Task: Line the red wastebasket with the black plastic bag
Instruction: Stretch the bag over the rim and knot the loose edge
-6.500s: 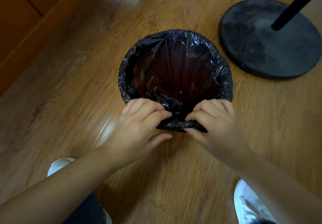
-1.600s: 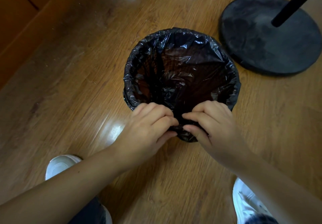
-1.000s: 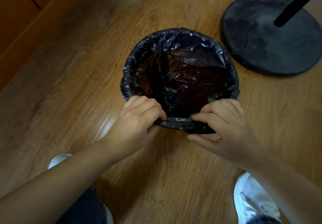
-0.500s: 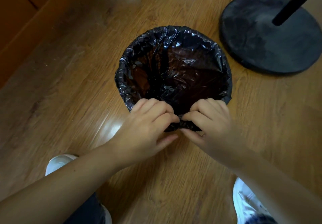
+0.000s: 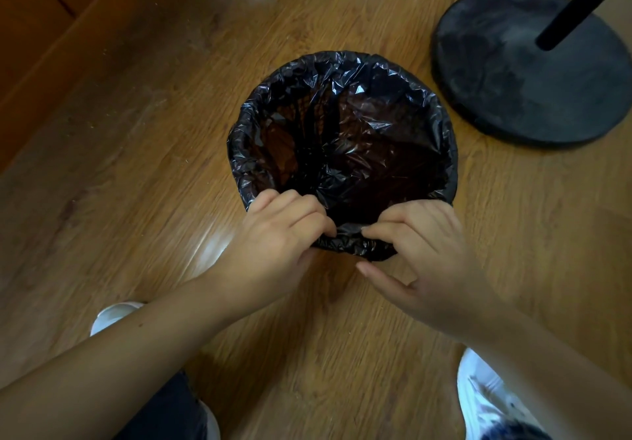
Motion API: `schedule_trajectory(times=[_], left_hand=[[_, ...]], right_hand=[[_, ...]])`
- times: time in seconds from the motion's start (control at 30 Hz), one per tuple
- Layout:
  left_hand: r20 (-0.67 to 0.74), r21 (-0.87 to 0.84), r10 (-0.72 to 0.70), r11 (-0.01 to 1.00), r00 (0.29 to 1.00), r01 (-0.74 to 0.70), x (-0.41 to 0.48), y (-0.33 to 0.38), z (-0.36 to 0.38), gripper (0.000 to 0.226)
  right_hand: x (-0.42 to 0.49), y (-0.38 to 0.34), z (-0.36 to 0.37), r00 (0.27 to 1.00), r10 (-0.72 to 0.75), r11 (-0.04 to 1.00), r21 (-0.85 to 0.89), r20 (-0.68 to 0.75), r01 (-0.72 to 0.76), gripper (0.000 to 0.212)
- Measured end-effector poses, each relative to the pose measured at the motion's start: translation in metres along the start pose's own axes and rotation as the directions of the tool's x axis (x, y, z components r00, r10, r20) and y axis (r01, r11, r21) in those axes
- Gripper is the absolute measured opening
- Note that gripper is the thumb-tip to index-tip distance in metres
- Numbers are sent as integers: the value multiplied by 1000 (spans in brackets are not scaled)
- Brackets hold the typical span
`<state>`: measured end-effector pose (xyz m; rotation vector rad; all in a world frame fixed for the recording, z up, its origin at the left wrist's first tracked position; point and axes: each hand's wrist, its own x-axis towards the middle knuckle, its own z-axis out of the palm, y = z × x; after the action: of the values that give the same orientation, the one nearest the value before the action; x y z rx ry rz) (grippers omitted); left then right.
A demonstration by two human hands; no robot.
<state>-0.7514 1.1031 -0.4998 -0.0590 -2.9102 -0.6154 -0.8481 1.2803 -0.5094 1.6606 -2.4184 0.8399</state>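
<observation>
The black plastic bag (image 5: pixel 345 121) lies inside the round wastebasket and is folded over its whole rim; the red of the basket shows only faintly through the thin film. My left hand (image 5: pixel 273 248) grips the folded bag edge at the near rim, fingers curled over it. My right hand (image 5: pixel 420 251) holds the same near edge just to the right, fingers curled on the plastic and thumb stretched out below. The basket's outer wall is hidden by the bag and my hands.
A black round stand base (image 5: pixel 526 66) with a slanted black pole (image 5: pixel 578 5) sits on the wooden floor at the upper right, close to the basket. Wooden furniture (image 5: pixel 30 29) borders the upper left. My white shoes (image 5: pixel 492 402) show at the bottom.
My hands have spread slightly apart along the near rim since half a second ago, and my right thumb has come off the bag. The basket has barely shifted.
</observation>
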Motion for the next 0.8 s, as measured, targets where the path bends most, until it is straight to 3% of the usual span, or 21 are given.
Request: schedule_trajectory(times=[0.23,0.47,0.8], left_hand=[[25,-57,-41,997,999,42,-1,-5,-2,16],[49,-71,-21,997,999,24,-3,7,-3,24],[22,-39,-75,996,997,76,0,7,-1,15]], right_hand=[[4,7,1,998,2,1000,16,57,-3,20],[11,-4,11,998,50,999,-2,39,-50,12],[8,-4,8,998,49,999,-4,28,-49,8]])
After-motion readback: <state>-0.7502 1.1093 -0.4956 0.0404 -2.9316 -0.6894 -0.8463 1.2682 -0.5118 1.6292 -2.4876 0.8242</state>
